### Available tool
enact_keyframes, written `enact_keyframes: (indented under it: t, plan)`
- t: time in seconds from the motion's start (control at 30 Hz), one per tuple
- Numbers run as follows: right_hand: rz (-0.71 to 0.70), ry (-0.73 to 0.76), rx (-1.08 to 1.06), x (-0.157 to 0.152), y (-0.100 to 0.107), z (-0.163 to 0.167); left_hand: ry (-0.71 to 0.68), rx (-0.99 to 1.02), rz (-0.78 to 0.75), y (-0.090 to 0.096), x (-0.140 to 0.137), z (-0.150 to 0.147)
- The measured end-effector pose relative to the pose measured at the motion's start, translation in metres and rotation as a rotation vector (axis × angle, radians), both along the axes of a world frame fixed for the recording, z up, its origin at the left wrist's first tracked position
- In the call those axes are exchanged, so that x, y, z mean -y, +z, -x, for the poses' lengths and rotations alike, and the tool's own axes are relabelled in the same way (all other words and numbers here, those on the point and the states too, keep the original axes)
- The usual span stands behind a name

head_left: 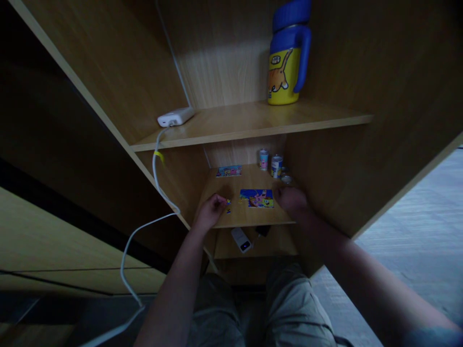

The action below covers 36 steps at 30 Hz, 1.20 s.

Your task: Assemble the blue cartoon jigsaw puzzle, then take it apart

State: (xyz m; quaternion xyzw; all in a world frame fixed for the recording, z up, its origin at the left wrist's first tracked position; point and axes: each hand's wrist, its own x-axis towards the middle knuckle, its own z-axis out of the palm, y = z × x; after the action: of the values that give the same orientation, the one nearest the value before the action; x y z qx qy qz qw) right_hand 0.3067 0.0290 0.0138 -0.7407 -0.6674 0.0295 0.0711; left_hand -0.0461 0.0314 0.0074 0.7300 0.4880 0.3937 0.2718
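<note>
And here we have smooth wood-grain on the upper shelf (235, 123), blue-and-yellow plastic on the handled jug (284, 65), glossy-looking printed card on the cartoon jigsaw (261, 198), metallic sheen (rather dim) on the tin lid (286, 179), matt cloth trousers (300, 306) below!

dim overall; cabinet sides (369, 62) deep in shadow; floor (408, 231) brighter; edges stretched, small details soft.
</note>
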Motion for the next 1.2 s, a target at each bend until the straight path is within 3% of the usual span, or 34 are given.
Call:
enact_keyframes:
  t: [0.13,0.23,0.5,0.87,1.03,1.2]
  plan:
    - [0.012,-0.022,-0.006,0.000,0.000,0.001,-0.101,-0.070,-0.011,-0.001,0.001,-0.034]
    - [0.011,-0.020,0.007,0.000,0.001,0.001,-0.095,-0.099,-0.032,-0.009,0.001,-0.047]
    - [0.000,-0.021,0.013,0.000,-0.002,-0.001,-0.015,-0.083,-0.041,-0.017,-0.002,-0.042]
    - [0.042,-0.040,-0.003,0.000,0.002,0.000,-0.063,-0.173,-0.087,-0.017,-0.009,-0.046]
    - [0.035,-0.025,-0.002,0.001,0.002,0.000,0.026,-0.155,-0.229,-0.016,-0.003,-0.043]
    - [0.026,-0.033,0.009,0.001,0.002,0.001,0.022,-0.255,-0.347,-0.015,0.007,-0.049]
